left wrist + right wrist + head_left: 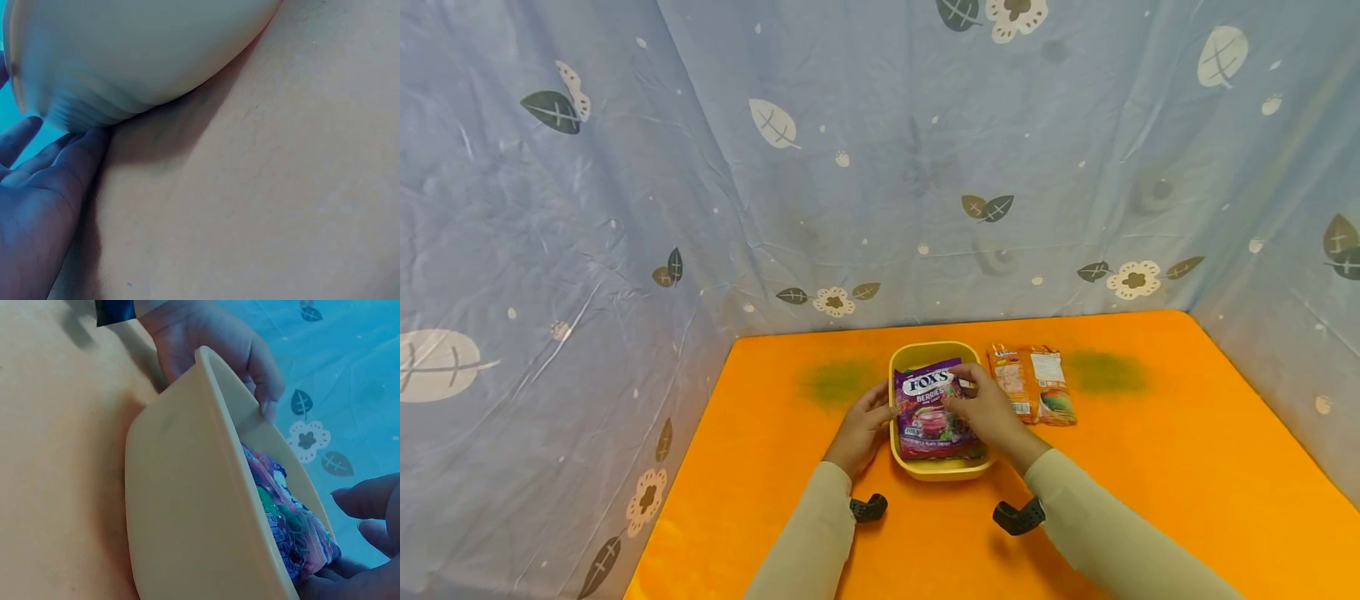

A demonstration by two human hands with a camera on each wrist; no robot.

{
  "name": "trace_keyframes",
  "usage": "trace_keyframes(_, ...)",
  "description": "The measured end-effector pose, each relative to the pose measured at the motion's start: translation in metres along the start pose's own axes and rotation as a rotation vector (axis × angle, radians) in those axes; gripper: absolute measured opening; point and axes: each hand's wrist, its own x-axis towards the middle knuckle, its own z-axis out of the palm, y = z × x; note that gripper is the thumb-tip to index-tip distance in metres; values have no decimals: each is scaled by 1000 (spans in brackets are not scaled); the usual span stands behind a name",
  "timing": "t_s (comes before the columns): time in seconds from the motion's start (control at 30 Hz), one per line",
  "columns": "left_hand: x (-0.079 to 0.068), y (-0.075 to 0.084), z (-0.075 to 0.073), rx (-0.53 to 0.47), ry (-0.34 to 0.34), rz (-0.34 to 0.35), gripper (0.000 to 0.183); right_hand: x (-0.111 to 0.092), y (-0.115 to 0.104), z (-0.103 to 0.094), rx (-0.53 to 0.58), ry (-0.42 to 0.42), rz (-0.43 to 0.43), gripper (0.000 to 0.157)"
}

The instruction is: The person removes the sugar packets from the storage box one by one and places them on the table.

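A purple Fox's Berries candy bag [928, 421] lies face up in a yellow plastic tub [942, 474], its print readable in the head view. My left hand [856, 429] holds the tub's left side. In the right wrist view the left thumb [269, 411] hooks over the rim, while the left wrist view shows that hand's fingers [87, 150] against the ribbed lower wall. Over the tub's right side, my right hand [992, 414] touches the bag with its fingers spread. Its lower fingers [325, 584] meet the bag's edge, and other fingertips stand apart from it.
An orange candy bag [1037, 383] lies back side up on the orange table [1150, 467], just right of the tub. Blue patterned cloth [880, 167] hangs behind and at both sides. Black wrist mounts [868, 508] stick out below both forearms.
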Motion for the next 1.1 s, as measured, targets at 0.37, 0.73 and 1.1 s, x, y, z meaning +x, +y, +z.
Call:
trace_keyframes(0.37, -2, 2, 1, -3, -3, -5, 69, 3, 2, -1, -65, -3, -1, 58)
trace_keyframes(0.73, 0, 0, 0, -19, 0, -4, 69, 2, 2, 1, -111, -11, -30, 60)
trace_keyframes(1.1, 1, 0, 0, -25, -1, 7, 68, 0, 5, 5, -97, 53, -46, 57)
